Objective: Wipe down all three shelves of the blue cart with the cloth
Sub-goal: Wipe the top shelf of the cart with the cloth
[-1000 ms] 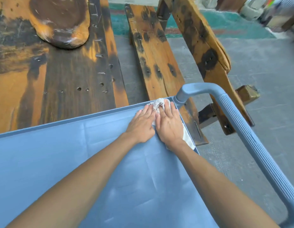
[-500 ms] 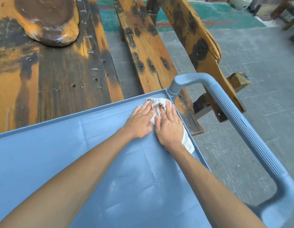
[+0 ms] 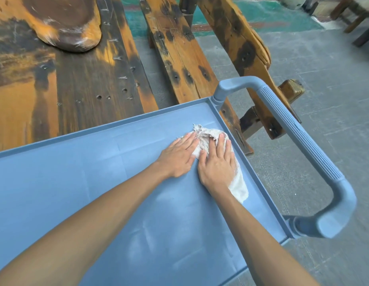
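The blue cart's top shelf [image 3: 97,182] fills the lower left of the head view, with a raised rim and a ribbed blue handle [image 3: 299,137] on its right side. A crumpled white cloth [image 3: 208,135] lies on the shelf close to the far right corner. My left hand [image 3: 177,155] and my right hand [image 3: 218,164] lie flat side by side on the cloth, fingers together, pressing it onto the shelf. Part of the cloth trails out under my right wrist. The lower shelves are hidden.
A dark, worn wooden table [image 3: 66,79] butts against the cart's far edge, with a rounded wooden slab [image 3: 66,23] on it. A wooden bench [image 3: 179,58] and its slanted backrest [image 3: 241,44] stand beyond the far right corner. Grey paved floor [image 3: 334,100] lies to the right.
Both hands have slid the cloth back from the far right corner toward me along the shelf's right side. More of the corner and handle now shows.
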Demonstrator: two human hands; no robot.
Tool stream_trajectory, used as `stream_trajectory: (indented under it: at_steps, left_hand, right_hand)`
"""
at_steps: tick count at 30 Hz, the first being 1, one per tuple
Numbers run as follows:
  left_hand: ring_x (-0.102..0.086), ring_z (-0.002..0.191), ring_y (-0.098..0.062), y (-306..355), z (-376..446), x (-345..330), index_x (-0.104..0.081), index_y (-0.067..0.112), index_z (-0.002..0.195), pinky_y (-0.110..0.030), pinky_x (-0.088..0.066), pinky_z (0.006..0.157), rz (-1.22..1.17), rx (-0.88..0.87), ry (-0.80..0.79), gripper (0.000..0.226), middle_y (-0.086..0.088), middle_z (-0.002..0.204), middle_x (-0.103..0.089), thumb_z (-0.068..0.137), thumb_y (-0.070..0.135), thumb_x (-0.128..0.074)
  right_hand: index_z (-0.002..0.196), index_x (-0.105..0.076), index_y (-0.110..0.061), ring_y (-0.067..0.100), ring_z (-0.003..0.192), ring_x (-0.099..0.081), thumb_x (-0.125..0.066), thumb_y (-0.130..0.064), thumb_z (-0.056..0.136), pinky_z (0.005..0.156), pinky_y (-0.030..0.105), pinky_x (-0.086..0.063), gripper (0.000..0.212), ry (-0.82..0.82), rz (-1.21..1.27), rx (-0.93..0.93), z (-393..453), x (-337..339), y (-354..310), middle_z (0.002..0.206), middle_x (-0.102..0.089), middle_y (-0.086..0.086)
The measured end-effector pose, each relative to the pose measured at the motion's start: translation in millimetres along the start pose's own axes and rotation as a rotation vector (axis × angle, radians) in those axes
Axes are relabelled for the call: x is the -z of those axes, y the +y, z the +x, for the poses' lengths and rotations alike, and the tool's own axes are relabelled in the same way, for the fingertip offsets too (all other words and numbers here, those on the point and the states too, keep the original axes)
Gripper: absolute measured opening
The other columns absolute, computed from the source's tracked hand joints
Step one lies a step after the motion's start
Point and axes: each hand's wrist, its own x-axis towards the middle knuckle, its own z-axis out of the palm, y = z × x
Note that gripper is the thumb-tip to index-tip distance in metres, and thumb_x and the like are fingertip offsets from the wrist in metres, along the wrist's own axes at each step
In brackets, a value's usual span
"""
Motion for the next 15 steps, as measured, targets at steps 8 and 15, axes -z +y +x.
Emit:
stream_trajectory:
  at_steps: [8, 15]
  left_hand:
    - [0.008, 0.154, -0.01, -35.1, -75.8, 0.3, -0.003, 0.02, 0.16, -0.036, 0.0, 0.126, -0.009, 0.093, -0.007, 0.059, 0.005, 0.168, 0.009, 0.106, 0.035, -0.022]
    - [0.009, 0.153, -0.009, -69.3, -155.4, -4.4, 0.0, 0.021, 0.16, -0.035, 0.001, 0.125, -0.013, 0.205, 0.033, 0.059, 0.007, 0.167, 0.011, 0.106, 0.033, -0.02]
  right_hand:
    - [0.163, -0.024, -0.026, 0.018, 0.16, -0.002, -0.03, -0.047, 0.104, 0.126, 0.041, -0.001, 0.062, -0.016, 0.044, -0.016, -60.4, -20.0, -69.9, 0.173, -0.001, -0.005]
    - [0.164, -0.018, -0.03, 0.017, 0.16, 0.002, -0.031, -0.051, 0.103, 0.125, 0.04, 0.0, 0.066, -0.096, 0.048, 0.093, -111.2, -33.3, -120.9, 0.173, 0.005, -0.007]
